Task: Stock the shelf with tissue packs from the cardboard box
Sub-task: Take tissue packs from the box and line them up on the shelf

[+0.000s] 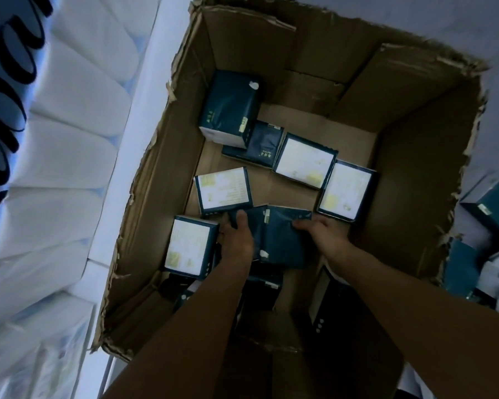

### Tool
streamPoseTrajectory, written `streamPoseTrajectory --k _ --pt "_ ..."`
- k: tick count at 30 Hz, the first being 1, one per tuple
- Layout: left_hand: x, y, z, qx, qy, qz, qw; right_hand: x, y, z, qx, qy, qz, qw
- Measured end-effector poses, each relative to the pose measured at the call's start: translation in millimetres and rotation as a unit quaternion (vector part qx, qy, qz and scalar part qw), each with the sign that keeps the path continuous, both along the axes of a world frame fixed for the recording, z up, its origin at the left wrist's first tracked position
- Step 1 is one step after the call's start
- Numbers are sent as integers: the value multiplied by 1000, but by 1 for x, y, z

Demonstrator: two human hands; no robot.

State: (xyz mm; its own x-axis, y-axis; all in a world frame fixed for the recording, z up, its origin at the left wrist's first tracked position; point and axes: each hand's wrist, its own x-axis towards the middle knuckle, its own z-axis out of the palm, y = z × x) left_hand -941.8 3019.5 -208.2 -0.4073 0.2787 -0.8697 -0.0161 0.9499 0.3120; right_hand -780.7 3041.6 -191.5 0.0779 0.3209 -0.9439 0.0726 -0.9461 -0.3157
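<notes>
Two hands reach deep into the box [167,156]; the left hand [236,240] and right hand [326,237] each curl their fingers round opposite edges of one dark pack [283,240] lying on the bottom among other packs [304,159].

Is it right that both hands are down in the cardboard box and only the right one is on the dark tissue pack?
Not quite. The head view shows both on it: the left hand and right hand grip opposite sides of the dark tissue pack inside the cardboard box.
</notes>
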Motion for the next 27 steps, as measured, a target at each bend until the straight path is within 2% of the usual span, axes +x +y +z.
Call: streamPoseTrajectory --k 5,8,11,13,15,18,20,24,26,27 --pt "1 -7 2 6 -75 29 997 -20 3 2 -16 88 26 996" --pt "0 -5 23 21 -95 -16 995 -21 2 13 -25 93 58 994" --pt "-8 -5 25 16 -111 -44 993 -18 -5 18 -45 105 3 993" --pt "-12 -3 26 35 -89 -61 994 -20 -14 17 -35 61 -7 997" --pt "-12 -3 30 58 -59 -87 993 -22 -31 8 -3 2 68 998" --pt "-16 -5 36 107 -29 -103 988 -33 -63 -6 23 29 244 969" --pt "-21 -5 40 132 -23 -96 986 -41 -77 -16 18 18 320 947" --pt "-27 -6 52 152 -28 -83 984 -52 -84 -15 65 -66 543 834" --pt "-30 -8 60 158 -28 -73 984 -51 -83 -2 74 -86 573 812" --pt "-30 -8 65 165 -28 -61 984 -49 -81 4 73 -100 562 818"
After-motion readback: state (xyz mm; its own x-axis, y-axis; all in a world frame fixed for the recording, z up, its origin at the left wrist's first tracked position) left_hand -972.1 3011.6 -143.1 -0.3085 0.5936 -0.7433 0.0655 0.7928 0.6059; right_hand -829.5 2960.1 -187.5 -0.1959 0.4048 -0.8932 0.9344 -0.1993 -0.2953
